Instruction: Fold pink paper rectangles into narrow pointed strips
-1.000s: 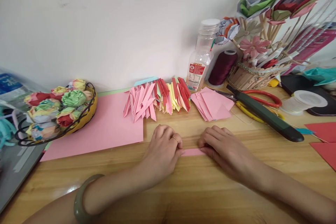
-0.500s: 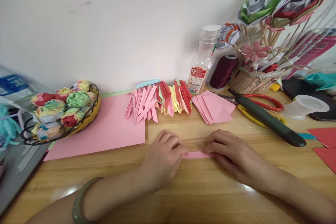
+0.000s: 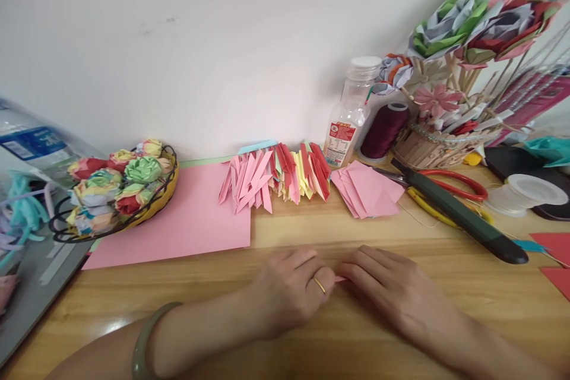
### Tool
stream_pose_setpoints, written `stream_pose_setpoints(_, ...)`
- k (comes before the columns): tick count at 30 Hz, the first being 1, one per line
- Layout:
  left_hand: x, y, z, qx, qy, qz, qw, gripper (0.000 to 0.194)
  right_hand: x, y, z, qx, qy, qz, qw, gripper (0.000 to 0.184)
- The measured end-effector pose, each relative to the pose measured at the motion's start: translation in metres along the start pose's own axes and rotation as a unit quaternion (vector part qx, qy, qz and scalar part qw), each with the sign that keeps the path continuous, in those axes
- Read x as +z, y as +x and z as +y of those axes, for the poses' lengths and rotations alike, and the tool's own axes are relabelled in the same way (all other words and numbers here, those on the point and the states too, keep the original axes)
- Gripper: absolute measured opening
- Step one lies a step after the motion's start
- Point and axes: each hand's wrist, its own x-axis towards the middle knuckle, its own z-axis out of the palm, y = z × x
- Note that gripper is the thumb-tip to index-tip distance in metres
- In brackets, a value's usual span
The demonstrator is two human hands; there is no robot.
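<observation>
My left hand (image 3: 291, 291), with a ring and a green bangle on the wrist, and my right hand (image 3: 385, 291) meet on the wooden table (image 3: 312, 350). Both press with curled fingers on a small folded pink paper strip (image 3: 339, 278), of which only a sliver shows between them. Behind the hands lies a row of folded pink, red and yellow paper pieces (image 3: 276, 181), with a stack of pink paper squares (image 3: 367, 191) to its right.
A pink sheet (image 3: 187, 219) lies left of centre, beside a wire basket of paper roses (image 3: 118, 190). At the back right stand a plastic bottle (image 3: 350, 113), a maroon thread spool (image 3: 383, 123), a basket of paper flowers (image 3: 445, 130), scissors (image 3: 449, 181) and a dark tool (image 3: 463, 214).
My hands have drawn together over the pink strip, hiding nearly all of it. The view has shifted slightly, so things sit lower in the frame.
</observation>
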Motion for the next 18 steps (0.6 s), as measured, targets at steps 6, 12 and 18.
stream_pose_setpoints(6, -0.004, -0.001, 0.003, 0.0, -0.036, -0.012, 0.999, 0.03, -0.002, -0.002, -0.006, -0.021, 0.004, 0.028, 0.999, 0.033)
stream_pose_setpoints(12, -0.004, -0.002, 0.001, -0.024, -0.034, 0.002, 0.999, 0.027, -0.005, -0.004, -0.003, -0.028, -0.026, 0.01, 0.999, 0.035)
stream_pose_setpoints(18, -0.01, -0.003, -0.007, -0.011, -0.059, -0.016, 0.998, 0.025, -0.013, -0.004, 0.006, -0.021, -0.011, 0.002, 1.0, 0.03)
